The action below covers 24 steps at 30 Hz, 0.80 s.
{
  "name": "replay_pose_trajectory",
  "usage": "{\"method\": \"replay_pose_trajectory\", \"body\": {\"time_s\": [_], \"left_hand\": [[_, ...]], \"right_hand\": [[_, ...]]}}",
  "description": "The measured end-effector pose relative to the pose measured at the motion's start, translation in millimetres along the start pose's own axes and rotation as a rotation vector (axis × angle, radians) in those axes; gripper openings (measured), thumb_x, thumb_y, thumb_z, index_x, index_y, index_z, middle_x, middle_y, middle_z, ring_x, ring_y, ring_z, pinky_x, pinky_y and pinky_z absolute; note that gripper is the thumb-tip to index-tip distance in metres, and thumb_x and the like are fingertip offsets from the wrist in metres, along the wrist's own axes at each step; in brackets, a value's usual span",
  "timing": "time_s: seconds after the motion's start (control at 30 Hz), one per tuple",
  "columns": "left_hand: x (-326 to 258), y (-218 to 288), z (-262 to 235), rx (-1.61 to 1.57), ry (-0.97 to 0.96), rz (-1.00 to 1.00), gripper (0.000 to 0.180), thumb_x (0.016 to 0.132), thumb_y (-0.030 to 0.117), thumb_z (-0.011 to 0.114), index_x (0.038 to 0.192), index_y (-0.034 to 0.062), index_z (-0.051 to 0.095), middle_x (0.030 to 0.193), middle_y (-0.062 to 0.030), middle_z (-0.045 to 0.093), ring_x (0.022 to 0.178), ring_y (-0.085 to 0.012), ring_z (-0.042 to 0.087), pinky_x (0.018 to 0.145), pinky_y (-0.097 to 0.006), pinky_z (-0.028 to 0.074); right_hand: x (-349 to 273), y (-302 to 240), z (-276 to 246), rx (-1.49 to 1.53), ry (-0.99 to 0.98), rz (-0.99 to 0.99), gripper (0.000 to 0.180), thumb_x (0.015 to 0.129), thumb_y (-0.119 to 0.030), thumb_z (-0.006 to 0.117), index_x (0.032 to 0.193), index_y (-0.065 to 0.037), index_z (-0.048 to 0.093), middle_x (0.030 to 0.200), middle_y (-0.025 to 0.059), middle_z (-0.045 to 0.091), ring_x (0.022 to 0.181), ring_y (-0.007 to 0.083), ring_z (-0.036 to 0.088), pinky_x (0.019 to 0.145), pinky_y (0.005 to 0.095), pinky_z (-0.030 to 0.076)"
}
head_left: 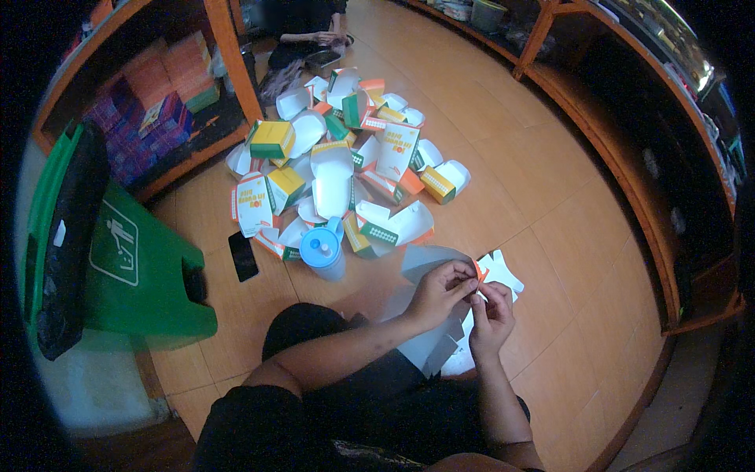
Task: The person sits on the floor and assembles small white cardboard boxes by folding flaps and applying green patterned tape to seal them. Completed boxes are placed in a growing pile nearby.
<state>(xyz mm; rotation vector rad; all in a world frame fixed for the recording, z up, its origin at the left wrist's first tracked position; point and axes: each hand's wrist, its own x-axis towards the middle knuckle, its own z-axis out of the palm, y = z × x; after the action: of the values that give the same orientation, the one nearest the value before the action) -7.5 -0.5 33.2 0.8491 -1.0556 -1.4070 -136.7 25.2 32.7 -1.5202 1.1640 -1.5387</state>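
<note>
Over my lap, my left hand (442, 297) and my right hand (491, 318) are close together, both with fingers pinched at an orange-edged flap of a cardboard food box (429, 346). Its pale grey-white inner side faces up, and it looks only partly folded. My hands cover part of it. Just beyond my right hand, white flat box blanks (501, 271) lie on the floor. Ahead of me is a loose heap of folded open boxes (330, 185) in yellow, green, orange and white.
A blue-lidded tumbler (321, 250) stands by the heap's near edge, with a black phone (244, 256) to its left. A green pedal bin (118, 267) is at left, beside a shelf of stacked packs (149, 110). Wooden shelving (605, 134) curves along the right. Another person (307, 35) sits beyond the heap.
</note>
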Motion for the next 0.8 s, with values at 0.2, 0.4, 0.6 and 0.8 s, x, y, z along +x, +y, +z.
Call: {"method": "replay_pose_trajectory", "body": {"time_s": [0.2,0.4,0.6,0.8], "left_hand": [[-0.4,3.9,7.1,0.182,-0.034,0.267,0.01,0.088,0.006,0.064,0.092,-0.0026,0.062,0.093,-0.0089,0.063,0.088,-0.0166,0.062,0.073,-0.028,0.05],[1.5,17.5,-14.1,0.645,-0.36,0.511,0.007,0.084,0.008,0.064,0.089,0.0029,0.064,0.096,-0.0088,0.063,0.09,-0.025,0.063,0.08,-0.036,0.05],[13.3,27.8,-22.8,1.124,-0.608,0.814,0.015,0.08,0.018,0.057,0.09,0.0117,0.066,0.101,-0.0007,0.061,0.109,-0.022,0.053,0.099,-0.046,0.04],[17.6,36.0,-16.3,1.25,-0.582,0.846,0.012,0.074,0.016,0.063,0.085,0.0124,0.066,0.095,-0.0016,0.061,0.103,-0.0242,0.054,0.095,-0.045,0.04]], "right_hand": [[4.8,-1.8,-7.3,-0.338,-0.009,-0.28,0.022,0.093,-0.014,0.058,0.104,0.002,0.067,0.105,0.0109,0.055,0.096,0.0201,0.054,0.079,0.029,0.047],[25.3,25.2,-43.5,0.439,0.071,0.454,0.05,0.097,-0.046,0.044,0.128,-0.008,0.045,0.111,0.0156,0.057,0.092,0.0272,0.061,0.065,0.0492,0.058],[46.6,-11.5,-85.9,0.406,-0.124,0.753,0.073,0.091,-0.065,0.037,0.137,-0.009,0.039,0.122,0.0169,0.054,0.095,0.0302,0.062,0.063,0.0476,0.059],[54.6,-8.4,-101.5,0.565,-0.171,0.884,0.057,0.091,-0.045,0.055,0.132,-0.008,0.045,0.11,0.0127,0.059,0.076,0.0244,0.063,0.053,0.0384,0.059]]}}
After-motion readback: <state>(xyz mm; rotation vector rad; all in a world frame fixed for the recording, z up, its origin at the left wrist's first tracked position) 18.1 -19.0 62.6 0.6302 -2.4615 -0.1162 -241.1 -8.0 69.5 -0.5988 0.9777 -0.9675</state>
